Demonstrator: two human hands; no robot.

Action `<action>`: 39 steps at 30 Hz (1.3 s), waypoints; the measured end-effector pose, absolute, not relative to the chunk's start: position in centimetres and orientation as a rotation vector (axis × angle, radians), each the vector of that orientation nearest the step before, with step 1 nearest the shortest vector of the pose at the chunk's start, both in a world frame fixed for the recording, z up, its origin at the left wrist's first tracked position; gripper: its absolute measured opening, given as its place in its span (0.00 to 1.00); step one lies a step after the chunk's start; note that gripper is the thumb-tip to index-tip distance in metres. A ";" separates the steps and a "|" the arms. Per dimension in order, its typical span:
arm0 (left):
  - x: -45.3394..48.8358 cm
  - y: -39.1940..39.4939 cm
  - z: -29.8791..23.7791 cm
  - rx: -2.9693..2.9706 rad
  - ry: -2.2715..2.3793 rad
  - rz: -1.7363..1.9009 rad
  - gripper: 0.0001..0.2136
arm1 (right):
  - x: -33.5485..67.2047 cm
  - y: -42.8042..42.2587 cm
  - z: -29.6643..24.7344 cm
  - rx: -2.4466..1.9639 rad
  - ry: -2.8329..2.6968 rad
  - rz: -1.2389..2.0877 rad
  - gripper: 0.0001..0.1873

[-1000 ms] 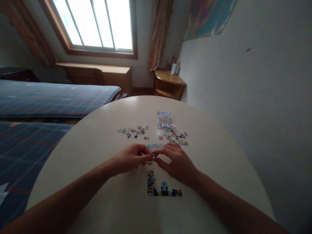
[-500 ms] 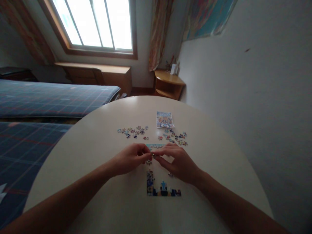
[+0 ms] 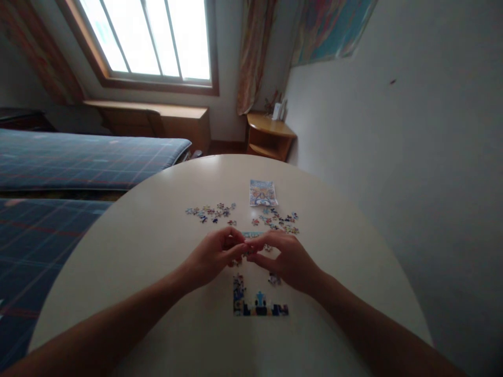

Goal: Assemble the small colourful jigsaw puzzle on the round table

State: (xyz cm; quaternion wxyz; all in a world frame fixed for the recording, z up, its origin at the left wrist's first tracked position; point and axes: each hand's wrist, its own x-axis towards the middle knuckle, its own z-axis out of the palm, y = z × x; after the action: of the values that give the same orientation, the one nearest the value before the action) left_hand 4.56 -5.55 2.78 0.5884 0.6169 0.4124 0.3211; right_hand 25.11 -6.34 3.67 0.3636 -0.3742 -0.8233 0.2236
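1. Head view: I see a small puzzle piece (image 3: 247, 251) between the two hands, beyond the left side of the L-shaped puzzle section (image 3: 238, 293); fingers cover most of it, so its print escapes me.
2. I see the left hand (image 3: 217, 254) pinching that piece between thumb and forefinger, other fingers curled, beyond and left of the section.
3. On my feed the right hand (image 3: 283, 257) pinches the same piece with its fingertips, beyond and right of the section.
4. Beyond the section's right end, a small cluster (image 3: 274, 279) lies just beside the right hand; farther beyond the section, a blue strip (image 3: 253, 235) is partly hidden by the hands.
5. Farther past the section, I make out left loose pieces (image 3: 211, 212), right loose pieces (image 3: 278, 220) and a printed sheet (image 3: 263, 193).
6. Under the section spreads a round table (image 3: 165, 319); well left of it stands a bed (image 3: 90, 159).
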 end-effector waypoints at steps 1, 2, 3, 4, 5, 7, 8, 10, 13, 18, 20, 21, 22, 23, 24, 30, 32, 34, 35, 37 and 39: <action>4.6 -5.6 2.8 1.426 0.945 0.759 0.16 | 25.2 -6.3 3.8 -0.980 -2.123 0.558 0.06; 4.7 -5.6 2.8 1.419 0.931 0.771 0.16 | 25.3 -6.3 3.9 -1.000 -2.122 0.541 0.06; 4.7 -5.7 2.9 1.416 0.922 0.782 0.15 | 25.3 -6.3 4.1 -1.019 -2.122 0.528 0.06; 4.7 -5.7 3.0 1.415 0.921 0.790 0.15 | 25.5 -6.3 4.3 -1.030 -2.127 0.520 0.06; 4.7 -5.7 3.0 1.418 0.926 0.794 0.14 | 25.6 -6.2 4.5 -1.031 -2.142 0.523 0.07; 4.7 -5.9 3.1 1.430 0.942 0.791 0.13 | 25.9 -6.2 4.8 -1.004 -2.196 0.571 0.07; 4.8 -5.9 3.1 1.442 0.951 0.785 0.13 | 26.1 -6.2 5.0 -0.982 -2.223 0.624 0.07; 4.9 -6.1 3.0 1.477 0.975 0.768 0.13 | 26.6 -6.2 5.4 -0.960 -2.236 0.783 0.07; 5.0 -6.7 3.1 1.635 1.059 0.758 0.10 | 27.6 -6.1 6.1 -1.043 -2.178 1.006 0.06; 5.2 -8.1 3.7 2.421 0.827 0.588 0.07 | 29.7 -5.1 7.1 -1.275 -2.150 1.087 0.08; 5.3 -8.6 3.9 2.636 0.601 0.461 0.12 | 30.3 -4.7 7.1 -1.330 -2.170 1.134 0.08; 5.4 -8.8 4.1 2.694 0.534 0.407 0.15 | 30.5 -4.6 7.0 -1.350 -2.182 1.158 0.08; 5.5 -9.0 4.1 2.730 0.498 0.361 0.18 | 30.7 -4.5 6.9 -1.370 -2.189 1.179 0.09; 5.6 -9.2 4.2 2.752 0.473 0.322 0.19 | 30.7 -4.4 6.7 -1.387 -2.193 1.200 0.09; 5.7 -9.3 4.3 2.766 0.457 0.293 0.20 | 30.7 -4.4 6.5 -1.401 -2.198 1.223 0.09; 5.7 -9.5 4.3 2.791 0.434 0.247 0.24 | 30.3 -4.6 5.9 -1.413 -2.222 1.309 0.09; 5.7 -9.6 4.3 2.776 0.437 0.264 0.25 | 30.3 -4.7 5.8 -1.405 -2.235 1.298 0.09; 5.7 -9.6 4.3 2.764 0.433 0.275 0.25 | 30.2 -4.7 5.7 -1.405 -2.247 1.291 0.10; 5.7 -9.6 4.3 2.760 0.432 0.279 0.25 | 30.2 -4.8 5.6 -1.408 -2.253 1.286 0.11; 5.6 -9.6 4.3 2.755 0.436 0.282 0.26 | 30.2 -4.8 5.4 -1.407 -2.269 1.280 0.11; 5.6 -9.7 4.2 2.756 0.439 0.275 0.26 | 30.1 -4.8 5.3 -1.402 -2.284 1.276 0.11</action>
State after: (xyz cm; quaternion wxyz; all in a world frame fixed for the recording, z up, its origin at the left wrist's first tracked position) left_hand 5.60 -9.65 4.21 0.1678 0.9689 0.1542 0.0967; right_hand 30.12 -4.81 5.27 0.0863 -0.4705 -0.7666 0.4283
